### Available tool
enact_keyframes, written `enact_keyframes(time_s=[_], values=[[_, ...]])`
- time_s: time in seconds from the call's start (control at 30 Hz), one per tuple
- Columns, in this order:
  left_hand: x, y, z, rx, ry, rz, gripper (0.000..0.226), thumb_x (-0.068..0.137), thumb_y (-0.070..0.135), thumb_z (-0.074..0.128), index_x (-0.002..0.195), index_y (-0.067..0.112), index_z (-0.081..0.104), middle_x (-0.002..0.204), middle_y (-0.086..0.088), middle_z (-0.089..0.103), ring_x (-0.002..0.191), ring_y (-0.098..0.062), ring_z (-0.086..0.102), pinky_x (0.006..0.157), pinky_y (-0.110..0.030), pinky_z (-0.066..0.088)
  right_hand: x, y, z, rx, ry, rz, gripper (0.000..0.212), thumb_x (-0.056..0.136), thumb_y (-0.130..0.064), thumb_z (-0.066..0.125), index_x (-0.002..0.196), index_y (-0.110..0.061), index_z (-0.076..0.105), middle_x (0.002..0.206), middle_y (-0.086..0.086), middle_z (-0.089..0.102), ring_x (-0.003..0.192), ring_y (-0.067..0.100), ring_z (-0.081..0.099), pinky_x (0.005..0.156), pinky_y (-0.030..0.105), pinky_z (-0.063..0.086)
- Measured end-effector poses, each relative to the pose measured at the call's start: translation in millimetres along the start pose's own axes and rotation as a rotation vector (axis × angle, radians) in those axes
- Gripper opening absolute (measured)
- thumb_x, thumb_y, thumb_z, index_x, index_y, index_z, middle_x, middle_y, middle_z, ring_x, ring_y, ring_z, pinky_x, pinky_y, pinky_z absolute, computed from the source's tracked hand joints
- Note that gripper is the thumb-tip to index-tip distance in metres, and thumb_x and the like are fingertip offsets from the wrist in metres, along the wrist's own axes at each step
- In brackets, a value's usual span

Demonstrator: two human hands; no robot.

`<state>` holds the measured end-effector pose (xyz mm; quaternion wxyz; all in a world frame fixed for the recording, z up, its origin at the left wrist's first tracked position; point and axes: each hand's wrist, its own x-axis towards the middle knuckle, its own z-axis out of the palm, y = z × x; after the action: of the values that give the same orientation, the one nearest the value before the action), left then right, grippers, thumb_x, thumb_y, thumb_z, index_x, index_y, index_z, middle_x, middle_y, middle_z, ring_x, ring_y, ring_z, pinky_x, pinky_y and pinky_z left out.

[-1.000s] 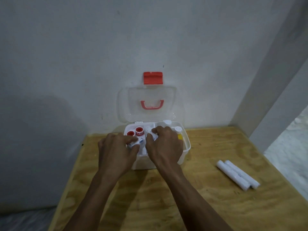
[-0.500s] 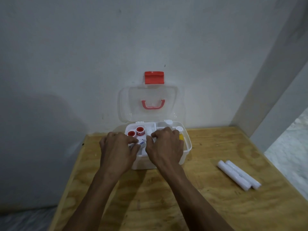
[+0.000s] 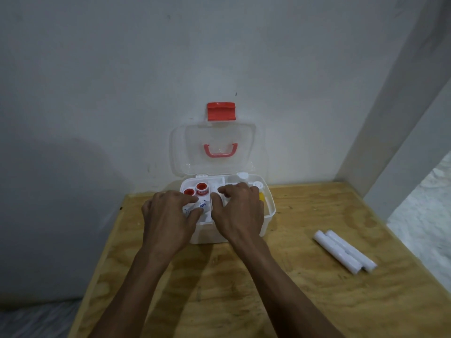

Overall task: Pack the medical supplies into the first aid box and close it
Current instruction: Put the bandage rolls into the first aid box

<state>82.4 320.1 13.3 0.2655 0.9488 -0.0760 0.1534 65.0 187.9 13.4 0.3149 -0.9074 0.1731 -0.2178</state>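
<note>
Two white rolls point(image 3: 345, 251) on table point(image 3: 292, 301), right of box point(image 3: 267, 215).

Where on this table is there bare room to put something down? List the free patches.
Bare wood lies on the wooden table between the first aid box and the two white rolls, and along the near edge right of the forearms. A narrower strip runs left of the left hand. Around the box it is crowded: both hands, right hand included, cover it.

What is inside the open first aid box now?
Inside the first aid box: two red-capped containers, white bottle caps, a yellow item and a printed white packet. The left hand and right hand cover the rest.
</note>
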Motion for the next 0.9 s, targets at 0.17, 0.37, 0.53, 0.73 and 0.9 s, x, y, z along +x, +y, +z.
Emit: enact_keyframes(time_s=[0.17, 0.37, 0.53, 0.73, 0.9], values=[[-20, 23, -10, -0.156, 0.11, 0.038, 0.032, 0.079, 0.032, 0.075, 0.109, 0.018, 0.074, 0.117, -0.006, 0.07, 0.105, -0.023, 0.062, 0.094, -0.041, 0.047, -13, 15, -31, 0.178, 0.062, -0.076, 0.03, 0.089, -0.045, 0.061, 0.11, -0.027, 0.073, 0.112, -0.006, 0.071, 0.104, 0.012, 0.058, 0.089, 0.039, 0.053], [-66, 80, 5, -0.385, 0.174, 0.111, 0.021, 0.079, 0.023, 0.075, 0.099, 0.016, 0.076, 0.104, 0.006, 0.07, 0.097, -0.009, 0.06, 0.084, -0.027, 0.049, -23, 80, -90, 0.252, 0.203, -0.066, 0.013, 0.085, -0.033, 0.07, 0.096, -0.028, 0.075, 0.084, -0.016, 0.068, 0.084, 0.009, 0.059, 0.077, 0.029, 0.049], [-87, 127, 49, -0.48, -0.015, 0.099, 0.021, 0.08, 0.031, 0.076, 0.1, 0.025, 0.075, 0.094, 0.013, 0.071, 0.089, -0.004, 0.063, 0.082, -0.034, 0.056, -14, 148, -126, 0.133, 0.181, 0.018, 0.013, 0.083, -0.03, 0.073, 0.095, -0.025, 0.076, 0.078, -0.016, 0.068, 0.072, 0.006, 0.06, 0.074, 0.031, 0.051], [-90, 166, 104, -0.357, -0.253, 0.083, 0.043, 0.082, 0.049, 0.066, 0.12, 0.031, 0.065, 0.096, 0.01, 0.07, 0.089, -0.003, 0.061, 0.078, -0.03, 0.054, 7, 214, -147, -0.045, -0.068, 0.121, 0.022, 0.083, -0.034, 0.07, 0.105, -0.03, 0.073, 0.086, -0.018, 0.067, 0.076, 0.001, 0.057, 0.068, 0.025, 0.043], [-82, 188, 134, -0.294, -0.407, 0.061, 0.053, 0.085, 0.055, 0.054, 0.132, 0.029, 0.054, 0.109, 0.006, 0.067, 0.101, -0.012, 0.061, 0.085, -0.038, 0.053, 20, 239, -149, -0.087, -0.258, 0.132, 0.034, 0.078, -0.039, 0.07, 0.111, -0.032, 0.07, 0.099, -0.014, 0.069, 0.091, 0.007, 0.063, 0.076, 0.033, 0.055]])
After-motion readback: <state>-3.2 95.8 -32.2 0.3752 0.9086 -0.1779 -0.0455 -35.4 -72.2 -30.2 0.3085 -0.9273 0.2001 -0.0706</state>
